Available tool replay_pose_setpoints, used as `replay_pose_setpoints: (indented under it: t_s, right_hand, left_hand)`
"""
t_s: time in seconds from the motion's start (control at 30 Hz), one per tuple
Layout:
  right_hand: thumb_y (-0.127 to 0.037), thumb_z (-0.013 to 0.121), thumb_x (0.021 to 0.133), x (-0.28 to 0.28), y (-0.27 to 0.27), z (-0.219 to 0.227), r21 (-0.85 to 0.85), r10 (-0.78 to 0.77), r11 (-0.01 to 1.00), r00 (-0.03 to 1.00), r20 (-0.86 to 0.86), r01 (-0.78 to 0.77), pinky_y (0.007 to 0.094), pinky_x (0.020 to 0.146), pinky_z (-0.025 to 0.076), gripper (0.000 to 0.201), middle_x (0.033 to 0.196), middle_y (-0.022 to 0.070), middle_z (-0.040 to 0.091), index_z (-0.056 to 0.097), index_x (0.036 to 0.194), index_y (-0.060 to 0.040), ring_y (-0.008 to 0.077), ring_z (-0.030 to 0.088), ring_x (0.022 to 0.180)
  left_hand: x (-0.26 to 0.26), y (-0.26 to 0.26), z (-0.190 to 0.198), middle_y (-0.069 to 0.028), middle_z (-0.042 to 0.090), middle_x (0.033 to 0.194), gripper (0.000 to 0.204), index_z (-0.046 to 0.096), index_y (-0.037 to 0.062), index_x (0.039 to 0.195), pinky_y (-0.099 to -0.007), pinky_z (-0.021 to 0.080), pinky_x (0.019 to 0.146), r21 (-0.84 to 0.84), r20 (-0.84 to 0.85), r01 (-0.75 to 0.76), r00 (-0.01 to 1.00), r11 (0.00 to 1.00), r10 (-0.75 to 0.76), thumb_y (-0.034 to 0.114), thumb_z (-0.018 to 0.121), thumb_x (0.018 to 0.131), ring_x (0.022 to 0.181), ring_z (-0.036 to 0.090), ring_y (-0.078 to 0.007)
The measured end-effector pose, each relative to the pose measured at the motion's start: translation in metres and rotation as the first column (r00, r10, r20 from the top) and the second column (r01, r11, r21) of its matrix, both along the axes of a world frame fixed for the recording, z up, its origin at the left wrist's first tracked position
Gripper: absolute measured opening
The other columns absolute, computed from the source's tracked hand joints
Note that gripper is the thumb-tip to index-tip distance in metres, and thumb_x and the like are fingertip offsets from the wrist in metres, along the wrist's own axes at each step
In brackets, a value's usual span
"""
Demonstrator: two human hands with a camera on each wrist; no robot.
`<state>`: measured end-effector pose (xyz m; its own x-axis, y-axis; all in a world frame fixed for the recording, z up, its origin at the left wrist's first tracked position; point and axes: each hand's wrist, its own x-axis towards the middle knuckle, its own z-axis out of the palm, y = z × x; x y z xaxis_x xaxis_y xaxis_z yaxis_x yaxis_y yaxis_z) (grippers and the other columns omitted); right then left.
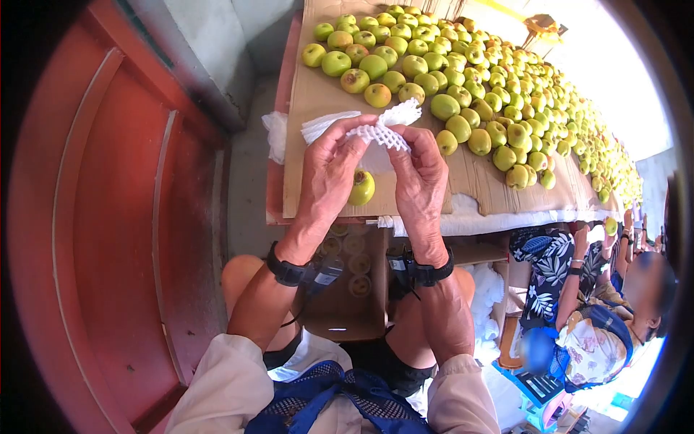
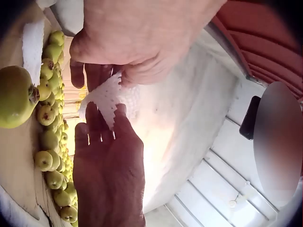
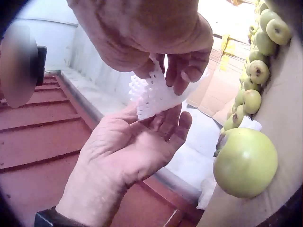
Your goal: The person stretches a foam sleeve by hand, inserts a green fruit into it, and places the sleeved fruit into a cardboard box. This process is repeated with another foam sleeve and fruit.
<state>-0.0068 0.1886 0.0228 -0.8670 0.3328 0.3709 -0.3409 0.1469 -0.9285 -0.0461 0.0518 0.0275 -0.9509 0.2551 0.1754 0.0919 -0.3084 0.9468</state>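
Head view: my left grip (image 1: 327, 172) and right grip (image 1: 421, 177) pinch foam net (image 1: 379, 134), upper centre; nearest apple (image 1: 362, 188) below, on surface (image 1: 307, 94). Left wrist view: foam net left of centre. Right wrist view: foam net centre.

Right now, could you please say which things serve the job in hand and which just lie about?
Apparently for the job:
- held mesh net
- lone apple
- piled apples
- probably the folded white netting

Apparently lying about:
- crumpled white wrap
- yellow item
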Motion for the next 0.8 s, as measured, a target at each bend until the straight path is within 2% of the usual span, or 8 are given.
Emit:
replay_pose_setpoints:
  t_s: [0.13,0.23,0.3,0.43,0.53,0.63,0.8]
  right_hand:
    - [0.001,0.064,0.098,-0.001,0.002,-0.004,-0.064,0.031,0.998,0.997,0.074,-0.026,0.0228,0.077,0.046,0.016,0.100,0.0001,0.060,0.067,0.113,-0.0011,0.0070,0.056,0.090]
    - [-0.002,0.064,0.100,-0.001,0.001,-0.002,-0.125,0.062,0.991,0.996,0.069,-0.053,0.0225,0.079,0.046,0.013,0.100,-0.0006,0.060,0.067,0.112,-0.0003,0.0065,0.055,0.090]
    - [-0.004,0.064,0.101,-0.001,0.000,-0.001,-0.126,0.068,0.990,0.995,0.079,-0.058,0.0225,0.081,0.047,0.011,0.100,-0.0011,0.061,0.067,0.111,0.0001,0.0065,0.055,0.089]
    - [-0.010,0.065,0.102,-0.002,0.000,0.003,-0.156,0.083,0.986,0.991,0.109,-0.065,0.0218,0.077,0.045,0.011,0.094,-0.0029,0.064,0.068,0.109,-0.0027,0.0054,0.054,0.085]
    - [-0.017,0.065,0.103,-0.001,0.001,0.005,-0.203,0.105,0.977,0.981,0.160,-0.071,0.0219,0.073,0.044,0.013,0.090,-0.0042,0.065,0.070,0.107,-0.0050,0.0047,0.053,0.082]
    - [-0.021,0.066,0.103,-0.003,0.003,0.008,-0.277,0.133,0.958,0.975,0.177,-0.081,0.0229,0.072,0.045,0.016,0.089,-0.0044,0.066,0.070,0.104,-0.0054,0.0051,0.053,0.079]
    - [-0.021,0.067,0.101,-0.004,0.006,0.007,-0.451,0.218,0.884,0.961,0.167,-0.122,0.0246,0.072,0.047,0.017,0.091,-0.0027,0.067,0.071,0.101,-0.0046,0.0065,0.056,0.081]
  left_hand:
    - [-0.005,-0.001,-0.001,-0.0036,0.070,0.115,0.027,0.068,0.0030,0.128,-0.0218,0.050,0.085,-0.012,0.066,0.026,0.997,1.000,-0.025,0.007,0.062,0.102,0.099,0.061,-0.0067]
    - [-0.002,0.005,-0.003,-0.0033,0.070,0.113,0.025,0.069,0.0026,0.125,-0.0228,0.051,0.087,0.018,-0.017,-0.002,1.000,1.000,0.003,0.009,0.062,0.102,0.100,0.062,-0.0071]
    - [-0.004,0.003,-0.004,-0.0034,0.071,0.112,0.025,0.069,0.0018,0.124,-0.0238,0.052,0.087,-0.023,-0.008,-0.017,1.000,1.000,0.017,0.010,0.062,0.102,0.099,0.063,-0.0079]
    - [-0.006,0.000,-0.004,-0.0035,0.072,0.108,0.025,0.070,0.0001,0.123,-0.0244,0.052,0.086,-0.050,-0.018,-0.047,0.999,0.998,0.047,0.012,0.063,0.101,0.097,0.065,-0.0088]
    - [-0.009,-0.002,-0.004,-0.0035,0.072,0.106,0.026,0.070,-0.0006,0.120,-0.0245,0.052,0.085,-0.034,0.081,-0.028,0.996,0.999,0.031,0.017,0.064,0.102,0.096,0.065,-0.0085]
    - [-0.008,-0.005,0.001,-0.0036,0.073,0.106,0.028,0.072,0.0003,0.117,-0.0251,0.052,0.084,0.067,0.216,0.028,0.975,0.997,-0.042,0.024,0.065,0.103,0.094,0.066,-0.0087]
    - [-0.013,-0.011,0.000,-0.0052,0.073,0.108,0.032,0.071,0.0001,0.119,-0.0275,0.053,0.087,0.231,0.269,0.096,0.950,0.968,-0.159,0.027,0.064,0.104,0.098,0.067,-0.0112]
